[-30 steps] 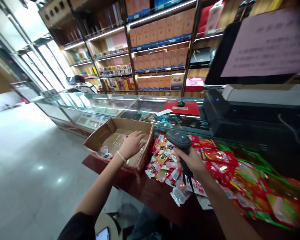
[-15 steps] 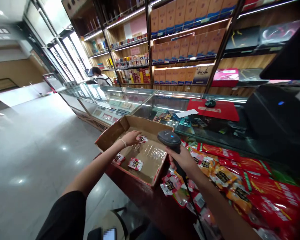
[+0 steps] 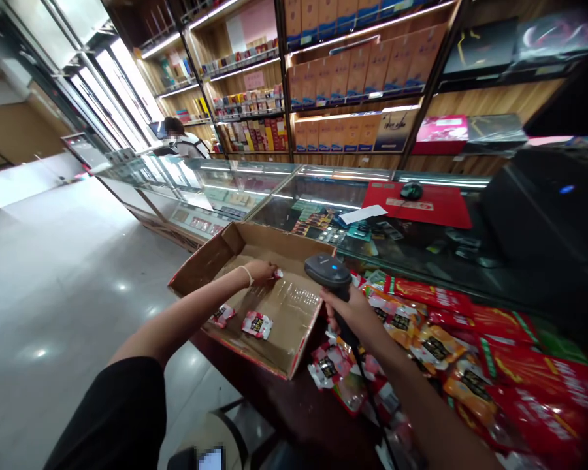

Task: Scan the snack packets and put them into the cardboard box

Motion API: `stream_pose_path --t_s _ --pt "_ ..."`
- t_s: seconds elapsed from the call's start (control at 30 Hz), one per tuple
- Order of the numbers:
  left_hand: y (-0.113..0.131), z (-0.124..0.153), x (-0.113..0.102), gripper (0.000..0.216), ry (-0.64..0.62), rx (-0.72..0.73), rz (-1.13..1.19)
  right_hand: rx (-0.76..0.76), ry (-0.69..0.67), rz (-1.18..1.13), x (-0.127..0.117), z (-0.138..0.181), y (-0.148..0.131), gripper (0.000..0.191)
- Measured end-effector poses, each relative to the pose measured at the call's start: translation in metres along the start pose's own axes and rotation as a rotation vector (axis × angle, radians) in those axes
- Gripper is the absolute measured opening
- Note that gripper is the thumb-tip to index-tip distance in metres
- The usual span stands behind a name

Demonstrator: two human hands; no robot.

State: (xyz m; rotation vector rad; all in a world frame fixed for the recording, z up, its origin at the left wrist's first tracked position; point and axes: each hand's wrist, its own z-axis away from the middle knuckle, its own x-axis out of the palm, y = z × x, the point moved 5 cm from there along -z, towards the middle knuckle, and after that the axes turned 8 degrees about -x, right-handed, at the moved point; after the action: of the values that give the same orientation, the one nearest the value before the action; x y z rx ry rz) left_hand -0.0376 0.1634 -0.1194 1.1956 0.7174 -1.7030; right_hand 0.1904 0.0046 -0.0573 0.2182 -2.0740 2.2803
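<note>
Evidently, the left hand (image 3: 262, 272) pinches a small packet (image 3: 278, 273) inside the box (image 3: 279, 243), toward one o'clock. At the box's three o'clock, the right hand (image 3: 357, 316) is wrapped around a scanner (image 3: 326, 269).

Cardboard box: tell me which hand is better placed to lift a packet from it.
Probably the left: the left hand is inside the cardboard box, with a packet at its fingers. The right hand is occupied, wrapped around the handheld scanner.
</note>
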Motion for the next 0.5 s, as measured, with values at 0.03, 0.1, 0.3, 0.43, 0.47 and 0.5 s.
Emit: stream_pose_path --t_s 0.03,0.1,0.3,0.43,0.47,0.5 --pt "0.002 0.002 0.000 0.037 0.010 -0.039 0.032 -0.011 -0.006 -0.003 0.000 0.001 -0.001 0.040" --pt "0.006 0.008 -0.003 0.029 0.044 -0.100 0.085 -0.033 -0.026 0.001 0.000 0.005 -0.003 0.040" --pt "0.011 0.037 -0.034 0.021 0.113 -0.146 0.527 -0.045 0.013 0.042 -0.006 0.028 -0.011 0.043" --pt "0.030 0.070 -0.056 0.028 0.009 -0.096 1.562 -0.065 0.026 0.022 -0.010 0.046 -0.015 0.047" --pt "0.037 0.078 -0.061 0.029 -0.012 -0.071 1.716 -0.071 0.020 0.022 -0.011 0.050 -0.016 0.047" --pt "0.045 0.085 -0.065 0.030 -0.025 -0.048 1.819 -0.076 0.015 0.026 -0.012 0.055 -0.018 0.048"
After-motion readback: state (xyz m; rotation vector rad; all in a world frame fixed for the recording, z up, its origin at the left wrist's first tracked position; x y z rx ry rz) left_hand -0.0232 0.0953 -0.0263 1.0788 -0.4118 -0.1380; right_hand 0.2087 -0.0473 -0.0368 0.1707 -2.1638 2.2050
